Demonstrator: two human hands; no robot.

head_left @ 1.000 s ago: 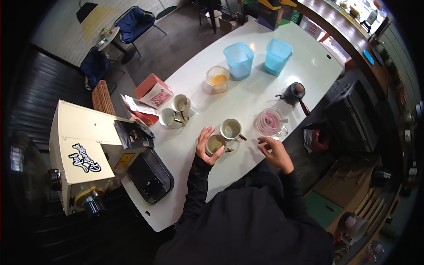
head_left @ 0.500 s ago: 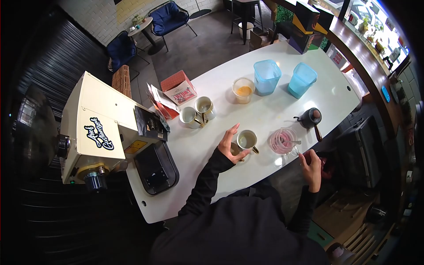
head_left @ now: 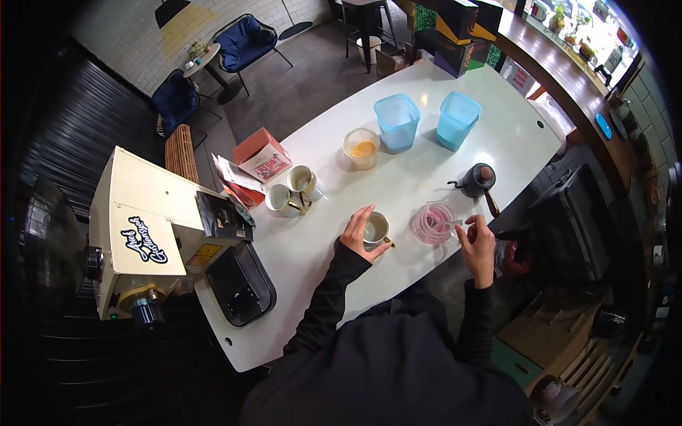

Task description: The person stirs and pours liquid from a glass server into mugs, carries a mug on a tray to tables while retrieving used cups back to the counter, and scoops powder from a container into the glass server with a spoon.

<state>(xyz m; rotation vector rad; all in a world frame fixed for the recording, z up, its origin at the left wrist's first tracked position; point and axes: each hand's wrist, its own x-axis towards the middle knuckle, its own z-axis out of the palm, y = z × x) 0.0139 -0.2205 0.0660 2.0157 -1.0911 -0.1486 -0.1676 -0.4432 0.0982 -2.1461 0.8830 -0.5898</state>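
Note:
My left hand (head_left: pixel 357 238) curves around the near side of a mug (head_left: pixel 377 228) on the white table, thumb at its front and fingers along its far side. Pinched in my right hand (head_left: pixel 477 245) is the handle end of a spoon (head_left: pixel 452 223). The spoon's other end rests inside a clear glass jug (head_left: pixel 429 234) with pink contents. Behind the jug stands a black gooseneck kettle (head_left: pixel 474 182) with a wooden handle. Two more mugs, one nearer (head_left: pixel 281 203) and one farther (head_left: pixel 301 181), stand to the left.
A cream machine (head_left: pixel 153 220) and a black tray scale (head_left: pixel 243 285) occupy the left end. Along the far side are a tub with orange contents (head_left: pixel 361 157), a blue container (head_left: pixel 398 131) and another blue container (head_left: pixel 455 128). A red box (head_left: pixel 266 156) sits behind the mugs.
The camera view has shifted, moving the table contents left in the picture. My left hand has closed around the mug, and my right hand has moved from beside the jug's handle to the spoon.

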